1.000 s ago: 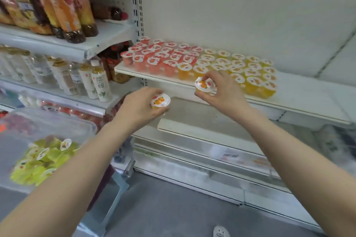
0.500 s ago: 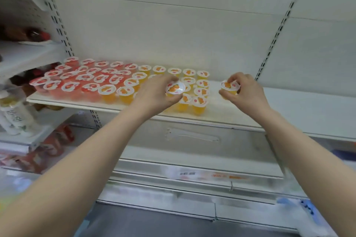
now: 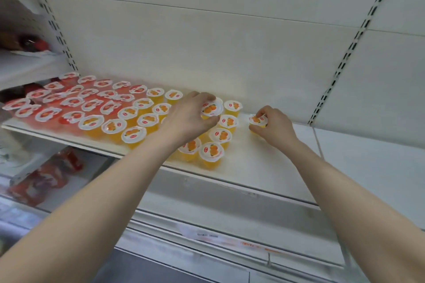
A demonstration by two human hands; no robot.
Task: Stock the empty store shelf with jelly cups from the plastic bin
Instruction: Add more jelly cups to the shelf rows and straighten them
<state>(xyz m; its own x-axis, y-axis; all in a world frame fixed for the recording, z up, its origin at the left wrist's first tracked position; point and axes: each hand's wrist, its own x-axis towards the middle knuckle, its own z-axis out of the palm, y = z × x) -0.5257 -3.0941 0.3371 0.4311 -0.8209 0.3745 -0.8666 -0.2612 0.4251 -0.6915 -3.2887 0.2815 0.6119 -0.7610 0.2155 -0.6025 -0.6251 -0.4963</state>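
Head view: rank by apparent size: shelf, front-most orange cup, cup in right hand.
1. shelf
2. front-most orange cup
3. cup in right hand; farther off and partly hidden by fingers, so unsure.

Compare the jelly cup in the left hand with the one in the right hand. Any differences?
1. The left-hand cup is held over the packed orange cups. The right-hand cup is apart, to their right, low over bare shelf.
2. The left-hand cup's lid shows almost whole. The right-hand cup's lid is partly hidden by fingers.
Shared: both are orange with white printed lids, each in a fingertip grip.
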